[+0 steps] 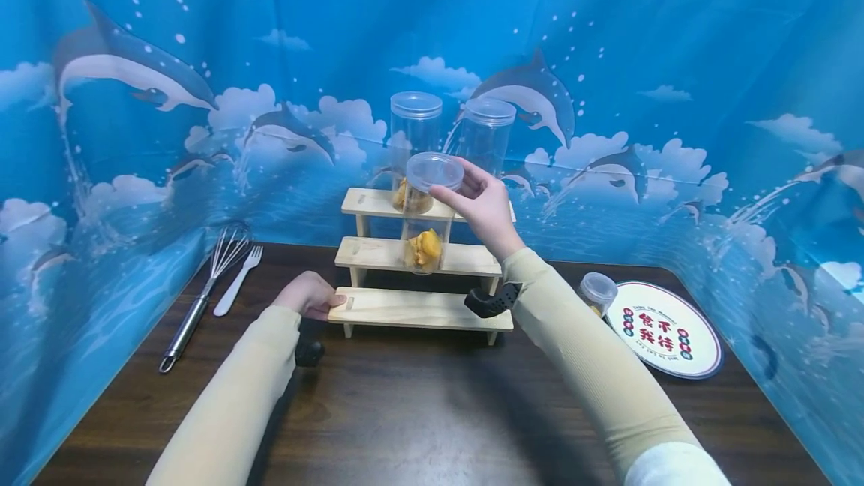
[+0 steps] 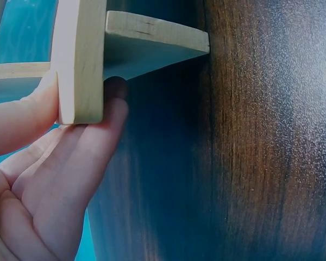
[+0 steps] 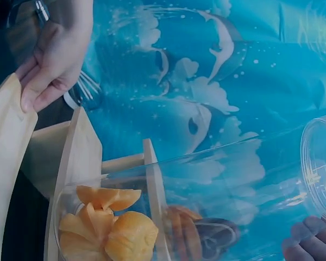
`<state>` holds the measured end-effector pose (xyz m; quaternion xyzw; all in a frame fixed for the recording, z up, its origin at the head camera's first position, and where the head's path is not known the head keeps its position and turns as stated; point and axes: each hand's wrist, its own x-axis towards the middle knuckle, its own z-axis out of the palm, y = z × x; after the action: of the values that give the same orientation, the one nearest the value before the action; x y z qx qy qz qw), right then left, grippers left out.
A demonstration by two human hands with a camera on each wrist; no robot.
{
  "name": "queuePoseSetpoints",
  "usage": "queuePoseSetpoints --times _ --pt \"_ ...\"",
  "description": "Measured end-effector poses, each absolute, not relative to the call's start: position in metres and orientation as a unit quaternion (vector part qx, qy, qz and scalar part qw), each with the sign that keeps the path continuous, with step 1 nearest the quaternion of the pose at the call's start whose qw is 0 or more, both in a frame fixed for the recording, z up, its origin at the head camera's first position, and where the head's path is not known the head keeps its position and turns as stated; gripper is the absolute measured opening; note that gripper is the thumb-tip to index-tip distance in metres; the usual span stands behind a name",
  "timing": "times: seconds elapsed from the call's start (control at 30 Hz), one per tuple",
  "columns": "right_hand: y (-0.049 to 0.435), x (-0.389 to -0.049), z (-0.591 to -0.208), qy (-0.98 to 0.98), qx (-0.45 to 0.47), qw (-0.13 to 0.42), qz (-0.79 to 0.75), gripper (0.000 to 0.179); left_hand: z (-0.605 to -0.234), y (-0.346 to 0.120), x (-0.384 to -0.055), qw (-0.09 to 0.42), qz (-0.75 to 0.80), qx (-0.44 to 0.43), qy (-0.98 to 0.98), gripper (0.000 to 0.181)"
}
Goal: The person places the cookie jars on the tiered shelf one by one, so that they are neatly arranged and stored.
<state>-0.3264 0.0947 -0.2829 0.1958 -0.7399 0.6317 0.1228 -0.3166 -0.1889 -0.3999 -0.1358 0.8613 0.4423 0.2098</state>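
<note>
My left hand (image 1: 307, 295) pinches the left end of the lowest step of a three-tier wooden stand (image 1: 418, 309). In the left wrist view, the thumb lies on one face of the board (image 2: 79, 70) and the fingers on the other. My right hand (image 1: 486, 208) grips a tall clear jar (image 1: 427, 220) near its lid. Yellow-orange pieces (image 3: 108, 228) lie in the jar's bottom. The jar is upright in front of the middle step; whether it touches that step I cannot tell. Two similar jars stand on the top step, one at left (image 1: 415, 126) and another at right (image 1: 487, 133).
A whisk (image 1: 196, 321) and a pale fork (image 1: 238, 283) lie on the dark wooden table (image 1: 405, 411) at left. To the right are a small lidded jar (image 1: 598, 289) and a white oval plate (image 1: 664, 328) with red lettering. A blue dolphin-print cloth (image 1: 337, 21) hangs behind.
</note>
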Motion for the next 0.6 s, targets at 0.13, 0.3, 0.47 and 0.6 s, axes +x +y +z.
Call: queuePoseSetpoints --times 0.13,0.3,0.47,0.6 --pt "0.082 -0.335 -0.283 -0.743 0.187 0.126 0.63 0.066 -0.399 -0.188 -0.316 0.206 0.444 -0.137 0.861 0.032" --pt "0.071 -0.339 -0.285 -0.749 0.171 0.123 0.628 0.069 -0.4 -0.187 -0.316 0.205 0.446 -0.136 0.861 0.034" --pt "0.067 -0.341 -0.289 -0.753 0.169 0.128 0.624 0.071 -0.402 -0.186 -0.316 0.2 0.44 -0.142 0.864 0.031" --pt "0.063 -0.341 -0.291 -0.751 0.169 0.129 0.626 0.073 -0.402 -0.188 -0.315 0.196 0.437 -0.143 0.866 0.033"
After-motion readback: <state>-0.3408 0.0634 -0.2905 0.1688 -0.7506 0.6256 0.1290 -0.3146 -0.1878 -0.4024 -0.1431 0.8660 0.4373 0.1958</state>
